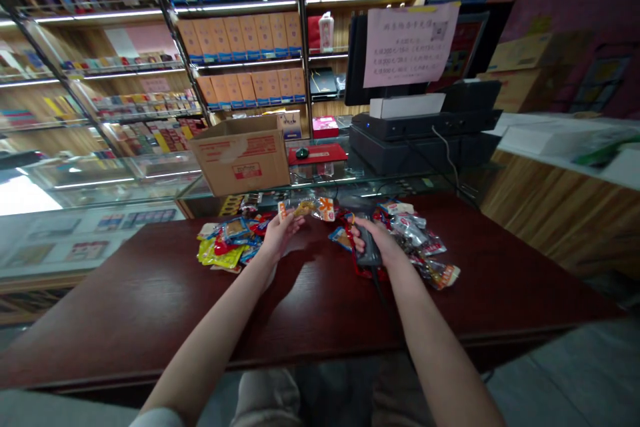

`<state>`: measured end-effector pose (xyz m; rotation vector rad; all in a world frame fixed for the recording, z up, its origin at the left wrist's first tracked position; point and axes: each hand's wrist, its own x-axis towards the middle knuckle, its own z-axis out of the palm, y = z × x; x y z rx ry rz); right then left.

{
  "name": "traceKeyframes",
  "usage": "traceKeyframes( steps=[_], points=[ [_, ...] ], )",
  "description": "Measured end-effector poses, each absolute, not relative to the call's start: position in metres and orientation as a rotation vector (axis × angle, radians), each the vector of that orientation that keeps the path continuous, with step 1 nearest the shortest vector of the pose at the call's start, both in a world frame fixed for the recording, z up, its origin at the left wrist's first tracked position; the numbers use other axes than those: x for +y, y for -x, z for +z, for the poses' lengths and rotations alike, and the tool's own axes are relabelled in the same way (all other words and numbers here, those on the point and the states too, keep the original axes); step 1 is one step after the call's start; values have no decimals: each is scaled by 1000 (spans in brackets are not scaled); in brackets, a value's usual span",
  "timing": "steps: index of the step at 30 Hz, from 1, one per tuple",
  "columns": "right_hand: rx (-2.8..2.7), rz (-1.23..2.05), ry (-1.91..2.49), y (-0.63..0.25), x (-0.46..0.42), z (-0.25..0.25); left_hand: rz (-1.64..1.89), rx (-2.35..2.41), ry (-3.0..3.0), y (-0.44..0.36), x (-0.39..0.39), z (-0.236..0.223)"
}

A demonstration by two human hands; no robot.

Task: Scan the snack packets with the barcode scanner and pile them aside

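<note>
Between the fingers of my left hand (283,232) is a clear snack packet (313,209) with orange-and-white ends, held above the table. My right hand (373,238) is wrapped round a dark handheld barcode scanner (369,250), whose cable runs down toward me. A pile of blue, red and yellow snack packets (230,240) lies left of my left hand. Beside and beyond my right hand is a second pile of clear and coloured packets (415,233). Part of a red item under the scanner is hidden.
The dark red wooden table (165,307) spans the front. Behind it, a glass counter holds an open cardboard box (245,163), a computer mouse (302,153) on a red mat, and a cash-register unit (420,140) with a paper sign (410,47). Stocked shelves (240,63) stand at the back.
</note>
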<state>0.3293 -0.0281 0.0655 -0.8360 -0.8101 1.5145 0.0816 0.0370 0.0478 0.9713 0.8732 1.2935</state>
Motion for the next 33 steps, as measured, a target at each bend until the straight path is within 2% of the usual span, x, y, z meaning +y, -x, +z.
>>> traceKeyframes(
  steps=[17, 25, 33],
  points=[
    [-928, 1605, 857, -320, -28, 59, 1376, 852, -1196, -66, 31, 26],
    [-895, 1619, 855, -320, -28, 57, 1359, 1328, -2450, -47, 19, 32],
    [-898, 1632, 843, -316, -30, 60, 1263, 1204, -2808, -39, 20, 35]
  ],
)
